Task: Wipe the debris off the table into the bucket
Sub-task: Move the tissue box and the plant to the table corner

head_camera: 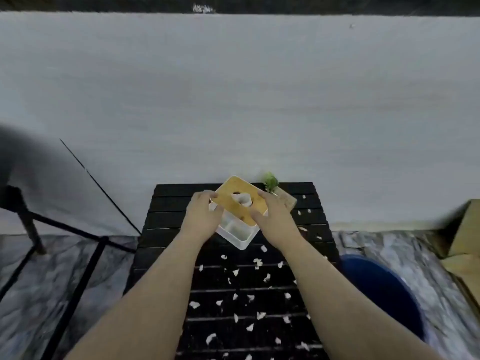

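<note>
Several white paper scraps (258, 262) lie scattered over the black slatted table (166, 224). A white tissue box with a wooden lid (237, 189) sits at the table's far end, a tissue poking out of its top. My left hand (202, 214) grips the box's left side and my right hand (274, 216) grips its right side. The blue bucket (384, 289) stands on the floor to the right of the table, below its edge.
A small green plant (270, 181) in a clear pot stands just behind the box at the far right corner. A black metal frame (78, 237) stands at the left. A cardboard box (465, 229) sits at the right. A grey wall backs the table.
</note>
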The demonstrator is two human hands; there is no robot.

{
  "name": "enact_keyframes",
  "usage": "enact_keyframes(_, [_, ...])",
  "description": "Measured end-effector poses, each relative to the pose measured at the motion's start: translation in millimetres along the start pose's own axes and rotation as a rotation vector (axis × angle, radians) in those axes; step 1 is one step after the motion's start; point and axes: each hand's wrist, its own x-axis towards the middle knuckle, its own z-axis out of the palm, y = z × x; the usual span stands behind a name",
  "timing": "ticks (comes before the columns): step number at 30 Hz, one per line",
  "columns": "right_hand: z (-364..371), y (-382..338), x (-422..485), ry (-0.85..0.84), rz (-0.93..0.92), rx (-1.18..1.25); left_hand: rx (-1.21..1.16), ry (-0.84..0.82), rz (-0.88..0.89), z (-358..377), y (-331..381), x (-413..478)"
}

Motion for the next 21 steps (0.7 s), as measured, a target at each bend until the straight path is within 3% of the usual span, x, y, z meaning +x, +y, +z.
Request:
enact_keyframes(5, [73.5,63.6,18.7,0.308,-0.079,0.044,-0.051,0.12,0.102,35.8,-43.7,49.6])
enact_keyframes(8, [104.9,88.0,25.7,0.417,-0.151,0.055,-0.115,0.091,0.163,54.2,-67.5,70.4])
enact_keyframes(12, [132.4,106.6,23.0,0.426,-0.201,0.049,-0.17,0.02,0.176,72.2,-83.9,77.3])
enact_keyframes(21, [136.0,99.7,20.8,0.37,-0.274,0.164,-0.142,0.163,0.227,62.6,-88.4,59.4])
